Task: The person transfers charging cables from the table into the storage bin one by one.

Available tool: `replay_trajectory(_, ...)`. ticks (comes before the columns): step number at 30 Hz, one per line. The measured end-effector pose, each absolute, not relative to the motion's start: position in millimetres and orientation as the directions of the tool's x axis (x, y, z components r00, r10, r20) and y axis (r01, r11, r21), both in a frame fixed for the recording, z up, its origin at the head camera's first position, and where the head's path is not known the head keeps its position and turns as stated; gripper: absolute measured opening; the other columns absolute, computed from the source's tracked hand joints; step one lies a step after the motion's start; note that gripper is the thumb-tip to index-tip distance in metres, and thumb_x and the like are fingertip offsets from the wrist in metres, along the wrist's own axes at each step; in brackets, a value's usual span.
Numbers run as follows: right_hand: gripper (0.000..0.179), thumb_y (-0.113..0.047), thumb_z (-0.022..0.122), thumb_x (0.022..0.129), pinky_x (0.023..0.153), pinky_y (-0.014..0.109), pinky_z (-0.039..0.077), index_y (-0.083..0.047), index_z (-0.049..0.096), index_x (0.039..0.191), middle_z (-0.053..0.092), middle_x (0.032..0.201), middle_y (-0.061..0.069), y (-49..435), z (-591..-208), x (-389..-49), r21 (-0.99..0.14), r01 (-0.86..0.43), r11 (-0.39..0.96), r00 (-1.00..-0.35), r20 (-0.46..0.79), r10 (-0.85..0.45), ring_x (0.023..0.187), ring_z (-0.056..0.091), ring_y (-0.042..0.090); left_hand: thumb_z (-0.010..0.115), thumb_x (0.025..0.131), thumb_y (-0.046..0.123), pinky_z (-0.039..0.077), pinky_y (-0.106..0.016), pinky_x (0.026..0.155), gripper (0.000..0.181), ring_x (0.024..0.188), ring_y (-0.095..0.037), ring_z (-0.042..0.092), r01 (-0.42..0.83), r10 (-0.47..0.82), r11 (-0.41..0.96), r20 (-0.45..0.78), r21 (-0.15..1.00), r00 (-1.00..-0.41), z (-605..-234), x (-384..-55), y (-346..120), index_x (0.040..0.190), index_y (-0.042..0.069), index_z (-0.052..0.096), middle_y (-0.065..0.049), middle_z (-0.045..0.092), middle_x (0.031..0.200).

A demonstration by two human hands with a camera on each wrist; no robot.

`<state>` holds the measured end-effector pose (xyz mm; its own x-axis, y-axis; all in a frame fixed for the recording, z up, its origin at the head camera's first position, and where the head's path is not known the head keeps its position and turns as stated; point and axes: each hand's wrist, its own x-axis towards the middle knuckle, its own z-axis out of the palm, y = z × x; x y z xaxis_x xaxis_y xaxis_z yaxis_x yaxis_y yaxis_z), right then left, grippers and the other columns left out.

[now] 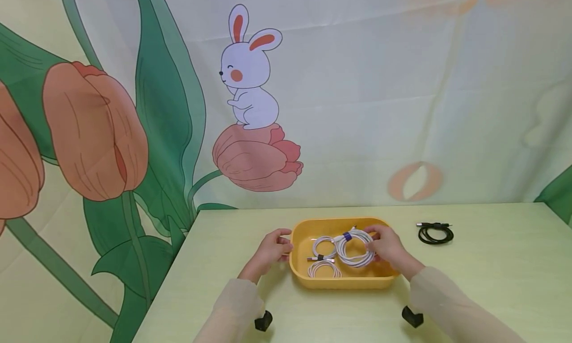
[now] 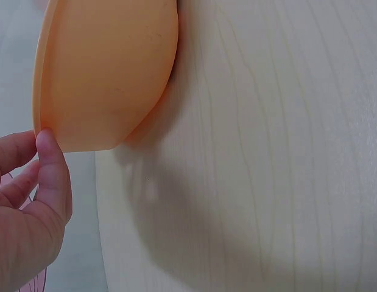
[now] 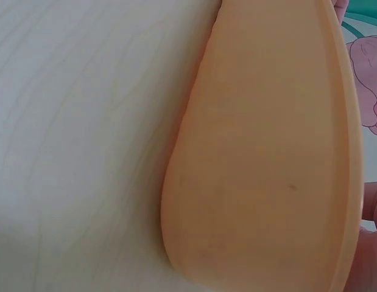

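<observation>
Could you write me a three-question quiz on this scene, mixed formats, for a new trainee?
1. Multiple choice: what colour is the coiled cable lying outside the tray? A) white B) black C) red
2. True or false: the left hand pinches the tray's rim.
3. Fill in the blank: the hand at the large white coil is the person's ____ hand.

Key:
1. B, the black cable.
2. True; the left wrist view shows it.
3. Right; the right hand is there.

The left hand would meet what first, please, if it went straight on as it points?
The yellow tray, whose rim the left hand pinches. Beyond that, probably the small white cables, though depth is unclear.
</observation>
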<state>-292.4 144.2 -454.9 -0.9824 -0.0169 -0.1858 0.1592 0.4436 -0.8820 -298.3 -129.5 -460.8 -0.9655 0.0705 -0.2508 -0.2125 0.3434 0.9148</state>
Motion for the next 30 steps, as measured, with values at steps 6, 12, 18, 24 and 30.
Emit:
replay_trajectory(6,0.038,0.005,0.057,0.078,0.045,0.029,0.048,0.001,0.051,0.115,0.046,0.079,0.01,142.6,-458.3,-293.2,-0.874,0.174,0.454,-0.982,-0.188,0.013,0.047,0.045,0.014,0.052,0.085,0.001,0.053,-0.034,0.07,0.039,0.067,-0.014,0.053,-0.205,0.076,0.344,-0.245,0.916,-0.967,-460.3,-298.9,-129.3,0.123,0.004,0.045,-0.009,0.05,0.091)
replay_trajectory(12,0.037,0.005,0.056,0.078,0.047,0.03,0.048,0.001,0.05,0.115,0.046,0.081,0.01,141.2,-462.5,-294.5,-0.88,0.205,0.429,-0.977,-0.21,0.036,0.05,0.045,0.014,0.053,0.085,0.001,0.053,-0.033,0.069,0.039,0.068,-0.015,0.053,-0.208,0.077,0.345,-0.248,0.915,-0.966,-460.5,-299.6,-129.5,0.123,0.005,0.045,-0.009,0.05,0.092)
replay_trajectory(18,0.037,0.006,0.056,0.077,0.048,0.031,0.05,0.002,0.05,0.114,0.045,0.079,0.01,140.4,-467.8,-296.0,-0.905,0.213,0.368,-0.977,-0.21,0.049,0.051,0.046,0.012,0.052,0.085,0.001,0.053,-0.032,0.069,0.039,0.068,-0.015,0.053,-0.216,0.07,0.346,-0.255,0.913,-0.964,-459.5,-299.5,-129.5,0.123,0.006,0.045,-0.009,0.049,0.092)
replay_trajectory(24,0.04,0.007,0.055,0.077,0.047,0.031,0.05,0.002,0.047,0.116,0.046,0.078,0.011,139.2,-468.7,-293.6,-0.903,0.188,0.386,-0.982,-0.179,0.061,0.049,0.047,0.013,0.052,0.085,0.001,0.053,-0.033,0.069,0.039,0.068,-0.015,0.053,-0.215,0.069,0.345,-0.253,0.914,-0.965,-459.8,-299.6,-129.8,0.123,0.005,0.045,-0.009,0.049,0.092)
replay_trajectory(30,0.04,0.008,0.054,0.076,0.044,0.03,0.048,0.003,0.047,0.115,0.049,0.074,0.012,138.3,-469.8,-291.7,-0.888,0.172,0.426,-0.985,-0.154,0.076,0.045,0.046,0.013,0.052,0.085,0.001,0.052,-0.037,0.073,0.039,0.069,-0.015,0.053,-0.213,0.072,0.343,-0.252,0.915,-0.965,-461.0,-298.4,-129.7,0.123,0.005,0.045,-0.009,0.049,0.092)
